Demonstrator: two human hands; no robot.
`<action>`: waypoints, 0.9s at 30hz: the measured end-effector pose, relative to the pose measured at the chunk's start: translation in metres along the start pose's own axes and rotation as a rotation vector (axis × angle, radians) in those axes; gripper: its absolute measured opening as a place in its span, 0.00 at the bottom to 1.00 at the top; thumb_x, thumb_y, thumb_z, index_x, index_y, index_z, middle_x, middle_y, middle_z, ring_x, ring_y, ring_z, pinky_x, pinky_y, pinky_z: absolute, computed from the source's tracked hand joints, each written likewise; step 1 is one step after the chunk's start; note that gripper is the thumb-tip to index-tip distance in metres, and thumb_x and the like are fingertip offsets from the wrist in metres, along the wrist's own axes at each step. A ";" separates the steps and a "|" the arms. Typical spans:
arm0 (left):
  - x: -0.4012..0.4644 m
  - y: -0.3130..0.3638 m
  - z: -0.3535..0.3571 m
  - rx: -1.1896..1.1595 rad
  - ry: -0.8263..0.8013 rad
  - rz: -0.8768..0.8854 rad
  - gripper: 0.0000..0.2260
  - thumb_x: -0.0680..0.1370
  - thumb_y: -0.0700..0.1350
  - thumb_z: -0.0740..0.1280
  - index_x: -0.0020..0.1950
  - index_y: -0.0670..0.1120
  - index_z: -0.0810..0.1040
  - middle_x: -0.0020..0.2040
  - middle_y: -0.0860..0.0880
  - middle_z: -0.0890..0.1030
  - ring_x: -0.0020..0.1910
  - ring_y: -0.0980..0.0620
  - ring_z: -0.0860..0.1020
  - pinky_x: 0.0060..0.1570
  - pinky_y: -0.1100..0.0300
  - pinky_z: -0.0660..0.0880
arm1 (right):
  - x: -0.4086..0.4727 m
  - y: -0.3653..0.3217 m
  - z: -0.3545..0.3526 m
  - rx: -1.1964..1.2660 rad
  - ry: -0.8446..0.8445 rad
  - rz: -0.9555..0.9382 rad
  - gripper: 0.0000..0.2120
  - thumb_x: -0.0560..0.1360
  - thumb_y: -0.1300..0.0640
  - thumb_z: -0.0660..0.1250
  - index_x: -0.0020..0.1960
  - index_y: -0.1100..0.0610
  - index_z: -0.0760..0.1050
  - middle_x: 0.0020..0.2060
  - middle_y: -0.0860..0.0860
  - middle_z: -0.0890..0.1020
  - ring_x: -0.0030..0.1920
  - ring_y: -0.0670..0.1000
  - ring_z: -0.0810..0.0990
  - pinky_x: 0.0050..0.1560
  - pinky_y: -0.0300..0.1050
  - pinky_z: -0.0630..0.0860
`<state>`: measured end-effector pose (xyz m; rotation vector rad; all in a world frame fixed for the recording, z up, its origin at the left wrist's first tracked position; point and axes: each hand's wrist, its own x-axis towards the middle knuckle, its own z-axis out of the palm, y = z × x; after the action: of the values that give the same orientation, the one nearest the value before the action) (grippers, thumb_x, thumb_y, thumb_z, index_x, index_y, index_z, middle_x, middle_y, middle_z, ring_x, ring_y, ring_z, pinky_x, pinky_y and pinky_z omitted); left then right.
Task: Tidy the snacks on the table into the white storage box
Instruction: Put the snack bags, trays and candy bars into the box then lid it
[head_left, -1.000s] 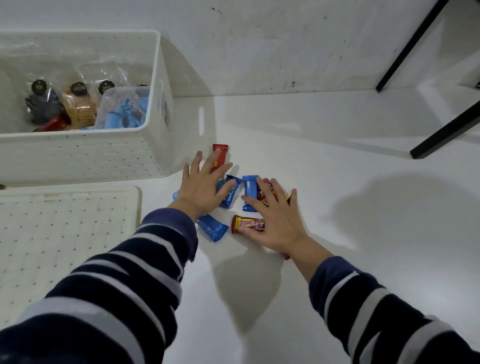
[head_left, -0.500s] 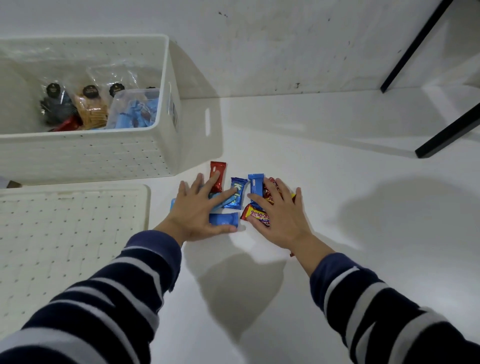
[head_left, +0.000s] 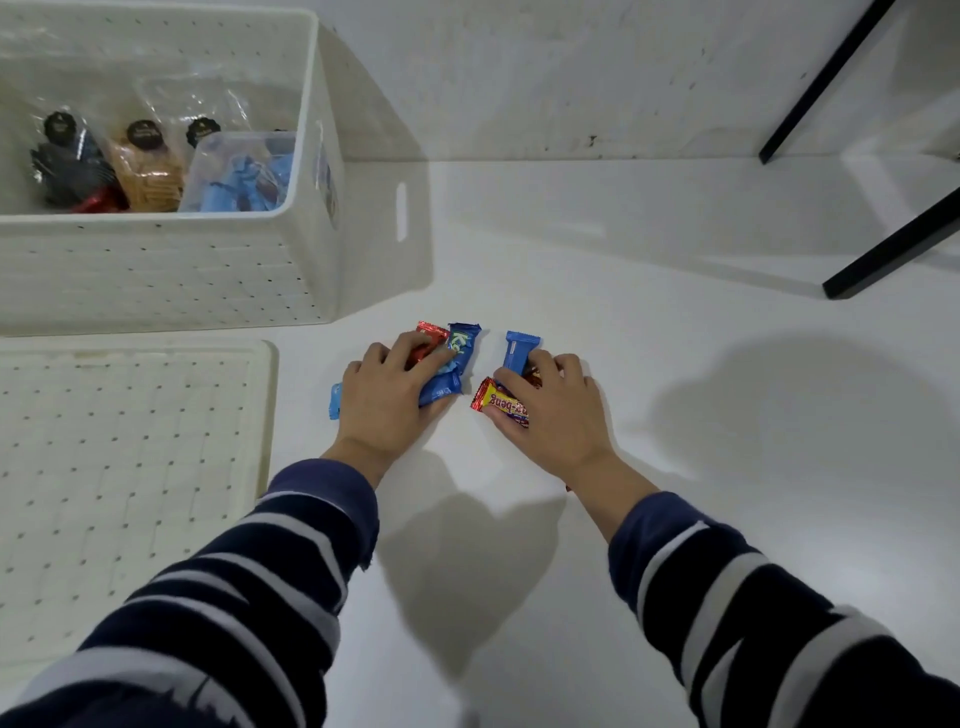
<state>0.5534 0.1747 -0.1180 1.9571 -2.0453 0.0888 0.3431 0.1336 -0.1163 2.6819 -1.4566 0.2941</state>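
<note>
Small wrapped snacks lie in two clusters on the white table. My left hand (head_left: 387, 397) curls over a red snack (head_left: 430, 335), a blue snack (head_left: 464, 345) and other blue wrappers, one poking out at its left (head_left: 335, 401). My right hand (head_left: 553, 410) closes on a yellow and red snack bar (head_left: 500, 402) and a blue snack (head_left: 519, 351). The white storage box (head_left: 171, 270) stands at the far left, holding bagged cookies and a clear tub of blue packets.
The box's perforated white lid (head_left: 130, 457) lies flat on the table in front of the box, left of my left arm. Black metal legs (head_left: 893, 249) slant at the far right. A white wall rises behind the table.
Both hands have drawn the snacks toward me and apart into two clusters, and the fingers have curled from flat to gripping over them.
</note>
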 end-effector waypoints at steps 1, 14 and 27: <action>0.001 0.000 0.001 -0.030 0.007 -0.009 0.18 0.73 0.56 0.69 0.60 0.52 0.79 0.58 0.47 0.78 0.43 0.43 0.77 0.37 0.54 0.73 | -0.001 0.001 0.001 0.001 0.017 -0.019 0.18 0.72 0.37 0.61 0.55 0.46 0.76 0.50 0.52 0.78 0.45 0.58 0.76 0.33 0.46 0.75; -0.017 0.015 -0.013 -0.227 0.084 -0.134 0.17 0.67 0.49 0.73 0.55 0.48 0.82 0.50 0.47 0.78 0.42 0.46 0.78 0.36 0.56 0.74 | -0.009 0.015 -0.003 0.121 0.226 -0.151 0.12 0.67 0.49 0.74 0.48 0.51 0.80 0.40 0.52 0.79 0.22 0.54 0.72 0.20 0.38 0.70; -0.058 0.038 -0.035 -0.256 0.125 -0.295 0.16 0.69 0.49 0.74 0.56 0.51 0.81 0.50 0.50 0.77 0.42 0.48 0.77 0.36 0.57 0.75 | -0.023 0.017 -0.029 0.071 0.228 -0.062 0.14 0.69 0.47 0.73 0.52 0.50 0.78 0.44 0.50 0.79 0.28 0.53 0.78 0.24 0.37 0.67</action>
<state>0.5240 0.2422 -0.0932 2.0085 -1.5847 -0.1078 0.3125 0.1482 -0.0930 2.6356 -1.3174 0.6351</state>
